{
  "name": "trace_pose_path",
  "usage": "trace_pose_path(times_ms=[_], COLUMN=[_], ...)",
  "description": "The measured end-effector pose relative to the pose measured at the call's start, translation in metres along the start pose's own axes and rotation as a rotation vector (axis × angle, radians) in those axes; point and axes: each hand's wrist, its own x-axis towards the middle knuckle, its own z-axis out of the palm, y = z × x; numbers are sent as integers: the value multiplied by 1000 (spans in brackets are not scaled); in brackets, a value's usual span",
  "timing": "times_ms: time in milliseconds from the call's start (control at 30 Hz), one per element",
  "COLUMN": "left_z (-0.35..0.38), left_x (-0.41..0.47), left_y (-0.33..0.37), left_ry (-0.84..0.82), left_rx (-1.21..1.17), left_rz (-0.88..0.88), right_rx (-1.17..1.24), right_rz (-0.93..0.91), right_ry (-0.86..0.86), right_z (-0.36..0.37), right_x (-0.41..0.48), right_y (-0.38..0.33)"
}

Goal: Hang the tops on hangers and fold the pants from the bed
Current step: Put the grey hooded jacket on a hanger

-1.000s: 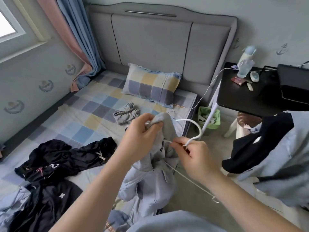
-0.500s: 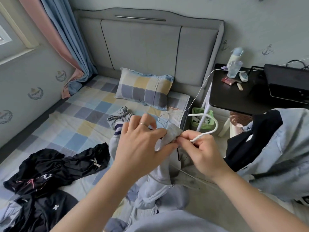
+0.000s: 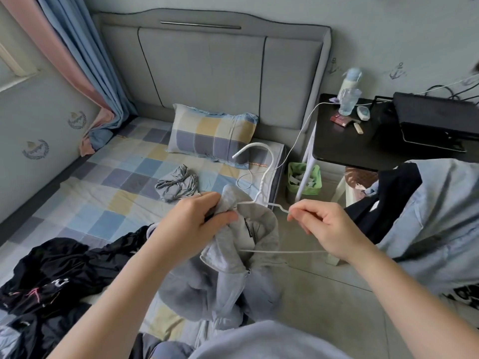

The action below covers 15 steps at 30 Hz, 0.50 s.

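A grey zip-up top [image 3: 233, 281] hangs in front of me over the bed's edge. My left hand [image 3: 191, 226] grips its collar, bunched in the fingers. A white wire hanger [image 3: 261, 187] stands upright with its hook pointing up and left, and its left shoulder is tucked into the collar. My right hand [image 3: 329, 229] pinches the hanger's right shoulder, out in the open. Black clothes [image 3: 51, 275] lie heaped on the checked bed [image 3: 98, 198] at the lower left. A small crumpled grey garment [image 3: 177, 182] lies mid-bed.
A checked pillow [image 3: 212, 136] leans on the grey headboard. A black side table [image 3: 363, 141] with a bottle, small items and a dark box stands right. Black and light blue clothes [image 3: 427, 216] drape at the right. A green bin [image 3: 304, 180] sits on the floor.
The hanger has turned upright and its left shoulder has gone into the collar. My hands have drawn apart, the right one sliding out along the hanger's right shoulder.
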Motion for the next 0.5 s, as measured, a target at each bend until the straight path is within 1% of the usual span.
trace_pose_path(times_ms=[67, 200, 333, 367, 400, 467, 500], left_z=[4, 13, 17, 18, 19, 22, 22], left_x=[0, 4, 5, 4, 4, 3, 3], left_y=[7, 21, 18, 17, 15, 12, 11], left_ry=[3, 29, 26, 24, 35, 108, 162], left_rx=[-20, -26, -53, -67, -76, -103, -131], left_rz=[15, 47, 16, -14, -48, -121, -161], right_rx=[4, -66, -112, -155, -223, -361, -377], right_rz=[-18, -85, -79, -88, -125, -246, -313], right_ry=[-9, -78, -32, 6, 83, 324, 432], right_z=[3, 15, 11, 11, 12, 17, 20], right_x=[1, 7, 9, 9, 10, 8, 6], right_y=[-4, -12, -14, -13, -11, -8, -7])
